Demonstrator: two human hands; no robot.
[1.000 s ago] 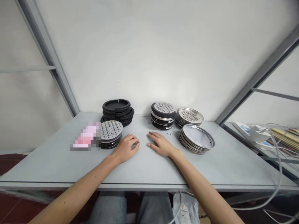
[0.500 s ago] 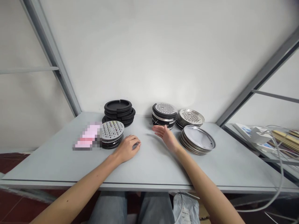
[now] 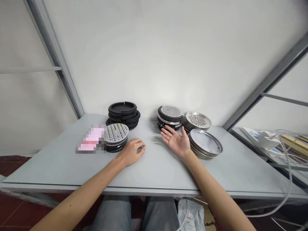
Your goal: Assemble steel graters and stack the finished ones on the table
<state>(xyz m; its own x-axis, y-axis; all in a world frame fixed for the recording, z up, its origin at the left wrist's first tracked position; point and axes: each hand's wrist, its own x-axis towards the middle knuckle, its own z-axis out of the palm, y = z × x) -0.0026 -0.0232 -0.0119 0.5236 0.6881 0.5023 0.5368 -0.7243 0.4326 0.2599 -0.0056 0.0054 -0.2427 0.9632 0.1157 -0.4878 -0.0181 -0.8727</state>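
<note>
My left hand [image 3: 131, 151] rests on the grey table [image 3: 154, 170] with its fingers curled loosely under, next to a short stack topped by a perforated metal disc [image 3: 116, 133]. Nothing shows in that hand. My right hand [image 3: 176, 141] is raised just above the table, palm turned up and fingers spread, empty. It hovers between a stack of black rings with a perforated disc on top [image 3: 170, 117] and a pile of shiny metal lids [image 3: 205, 143].
A pile of black rubber rings [image 3: 123, 113] stands at the back by the wall. Perforated metal plates [image 3: 197, 120] sit behind the lids. A blurred pink item [image 3: 91, 143] lies at the left. Cables and papers [image 3: 276, 141] occupy the shelf at right.
My right hand lifted off the table, moved toward the stacks at the back right and turned palm up. My left hand stayed in place.
</note>
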